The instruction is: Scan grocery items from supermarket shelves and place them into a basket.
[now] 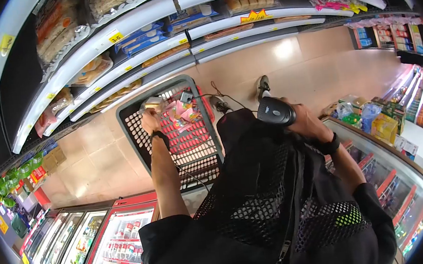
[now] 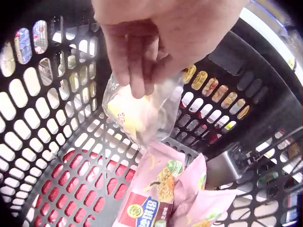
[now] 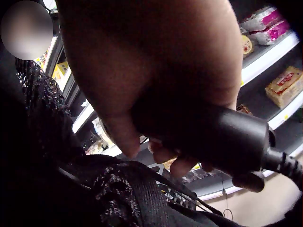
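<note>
My left hand (image 1: 150, 122) reaches into the black shopping basket (image 1: 217, 146) on the floor. Its fingers pinch the top of a clear plastic food packet (image 2: 130, 116) with pale yellow contents. Beside that packet lie several pink snack packets (image 2: 158, 182), with a small grey box-shaped device (image 2: 226, 168) to their right against the basket wall. In my right hand (image 3: 161, 61) is a black barcode scanner (image 1: 274, 111), held close to my body by its handle. A cable leads out of the handle's end (image 3: 272, 158) in the right wrist view.
Curved shelves (image 1: 145, 24) of packaged bread stand just beyond the basket. Glass-door drink coolers (image 1: 120, 242) are at the lower left, and a glass-topped freezer (image 1: 378, 167) runs along my right. A thin dark cord (image 1: 226, 97) stretches from the basket towards the scanner.
</note>
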`<state>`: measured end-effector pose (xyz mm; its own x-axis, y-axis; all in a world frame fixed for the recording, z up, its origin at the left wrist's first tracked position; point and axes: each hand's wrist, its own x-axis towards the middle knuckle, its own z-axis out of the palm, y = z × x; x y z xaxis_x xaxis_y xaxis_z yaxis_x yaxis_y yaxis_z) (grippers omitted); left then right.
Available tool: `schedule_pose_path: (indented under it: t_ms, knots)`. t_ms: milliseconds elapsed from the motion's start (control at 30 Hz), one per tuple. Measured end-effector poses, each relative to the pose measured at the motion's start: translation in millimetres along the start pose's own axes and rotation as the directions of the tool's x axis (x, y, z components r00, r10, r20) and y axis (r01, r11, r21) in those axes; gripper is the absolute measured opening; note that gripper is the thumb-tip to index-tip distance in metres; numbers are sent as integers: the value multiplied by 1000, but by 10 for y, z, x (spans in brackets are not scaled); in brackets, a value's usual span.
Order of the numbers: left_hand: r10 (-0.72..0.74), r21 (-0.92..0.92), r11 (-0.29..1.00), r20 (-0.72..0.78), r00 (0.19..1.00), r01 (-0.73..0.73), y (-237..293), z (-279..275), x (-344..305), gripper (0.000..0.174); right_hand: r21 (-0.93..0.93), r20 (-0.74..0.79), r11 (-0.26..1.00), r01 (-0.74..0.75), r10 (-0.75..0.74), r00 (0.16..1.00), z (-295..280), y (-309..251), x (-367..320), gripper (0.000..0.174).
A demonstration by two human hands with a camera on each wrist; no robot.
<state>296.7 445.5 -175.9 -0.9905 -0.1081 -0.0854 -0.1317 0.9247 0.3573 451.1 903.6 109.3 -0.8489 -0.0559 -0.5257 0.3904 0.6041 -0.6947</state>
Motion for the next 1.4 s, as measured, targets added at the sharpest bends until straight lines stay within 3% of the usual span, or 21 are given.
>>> schedule_pose_path:
  t_ms: [67,133,200,267,300,333,433,467,567,833,867,900,1033,1133,1233,1333,1400]
  knots:
    - [-27,-30,999,-82,996,25,198,-274,-169,9,-80,11,990,115,-115,993,30,-66,94,51]
    - [-54,-218,976,-180,982,14,317,-554,-348,12,-119,-3,980,160,-162,987,19,-132,189,47]
    - [-108,-433,901,-253,962,-13,477,-856,-518,9,-28,103,985,173,-169,980,-30,-384,273,40]
    - [-292,-785,620,-250,923,-17,397,-946,-621,9,-22,133,976,218,-213,968,34,-484,408,41]
    - [-396,-908,419,-201,896,-19,476,-1060,-680,9,-11,157,968,252,-247,956,81,-537,480,41]
    - [-420,-907,420,-218,881,-24,504,-1164,-728,9,-18,178,961,274,-267,947,130,-597,550,41]
    - [-405,-987,-152,18,914,-48,701,-1476,-894,4,-69,329,900,431,-387,861,273,-806,750,44]
    - [-430,-985,-153,-2,903,-75,759,-1568,-978,4,-76,350,887,456,-404,845,304,-890,785,44]
    - [-189,-958,-273,-40,981,-91,873,-1766,-1210,13,-69,478,827,558,-463,746,365,-1061,844,46]
    - [-179,-910,-358,-151,972,-207,1186,-2028,-1608,14,64,565,804,591,-517,643,389,-1145,775,43]
    - [-255,-911,-357,-116,960,-205,1255,-2041,-1624,11,50,576,797,601,-515,635,375,-1110,760,43]
    - [-327,-912,-357,-81,942,-202,1324,-2046,-1636,8,21,596,810,586,-481,643,351,-1076,745,42]
    - [-301,-921,-335,-95,949,-198,1465,-1934,-1619,9,-6,597,800,600,-478,644,233,-803,755,46]
    - [-253,-948,-291,-56,966,-131,1767,-1878,-1548,10,8,511,803,595,-515,688,6,-528,700,50]
    - [-233,-988,-119,-71,970,-101,2267,-1756,-1384,8,21,379,820,572,-536,755,-371,-200,579,51]
    - [-35,-987,137,-92,995,-86,2906,-1562,-1189,9,89,204,841,533,-539,817,-753,367,465,50]
    - [73,-985,172,-18,997,-31,3373,-1396,-1097,14,133,108,877,462,-476,873,-1062,709,268,50]
